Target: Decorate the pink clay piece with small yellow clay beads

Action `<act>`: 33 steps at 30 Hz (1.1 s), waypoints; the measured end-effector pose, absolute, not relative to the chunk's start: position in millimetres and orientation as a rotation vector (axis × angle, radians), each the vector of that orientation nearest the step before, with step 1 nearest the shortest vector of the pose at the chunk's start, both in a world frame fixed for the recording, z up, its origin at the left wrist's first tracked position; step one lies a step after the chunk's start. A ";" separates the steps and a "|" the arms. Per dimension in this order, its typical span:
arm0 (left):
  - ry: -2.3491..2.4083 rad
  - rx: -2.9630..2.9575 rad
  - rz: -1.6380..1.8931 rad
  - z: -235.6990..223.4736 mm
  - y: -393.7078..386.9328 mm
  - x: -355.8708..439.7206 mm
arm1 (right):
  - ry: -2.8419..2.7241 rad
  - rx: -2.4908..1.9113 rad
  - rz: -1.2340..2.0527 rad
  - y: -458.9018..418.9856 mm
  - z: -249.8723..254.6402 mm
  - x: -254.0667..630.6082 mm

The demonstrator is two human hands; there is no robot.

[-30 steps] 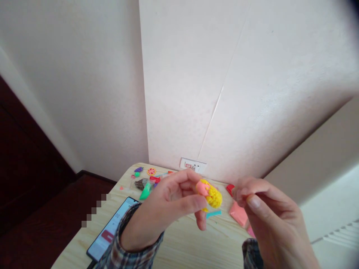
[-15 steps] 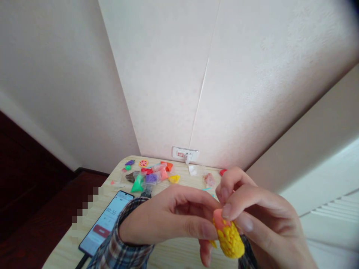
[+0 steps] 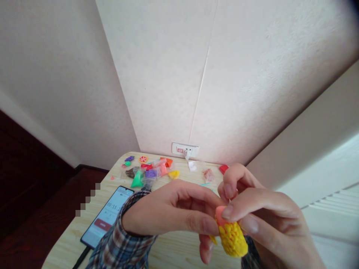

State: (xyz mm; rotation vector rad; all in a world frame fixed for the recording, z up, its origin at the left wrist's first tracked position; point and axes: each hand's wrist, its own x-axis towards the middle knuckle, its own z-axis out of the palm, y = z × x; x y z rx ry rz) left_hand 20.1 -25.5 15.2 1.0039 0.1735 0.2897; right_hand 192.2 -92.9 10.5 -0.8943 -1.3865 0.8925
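A small clay model [image 3: 232, 237], yellow and bumpy with a pink-orange top, is held between both hands above the light wooden table [image 3: 174, 254]. My left hand [image 3: 174, 216] pinches its left side with thumb and fingers closed. My right hand [image 3: 260, 215] presses its forefinger and thumb onto the pink top. Both wrists wear plaid sleeves.
Several small bags and bits of coloured clay [image 3: 151, 172] lie at the table's far edge below a wall socket [image 3: 184, 150]. A phone [image 3: 108, 216] showing a timer lies at the left with a cable. A red piece [image 3: 223, 169] sits far right. Dark floor lies left.
The view swung down and left. My right hand came over and closed on the pink top of the model, which now sits lower in the picture, held by both hands.
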 end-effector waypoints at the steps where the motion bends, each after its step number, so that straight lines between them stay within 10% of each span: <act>1: 0.172 1.008 0.286 14.6 -24.9 20.1 | -1.385 -0.902 0.887 -93.5 10.2 192.3; 33: 0.285 1.001 0.205 16.9 -21.4 23.5 | -1.447 -0.905 0.984 -90.7 7.8 202.7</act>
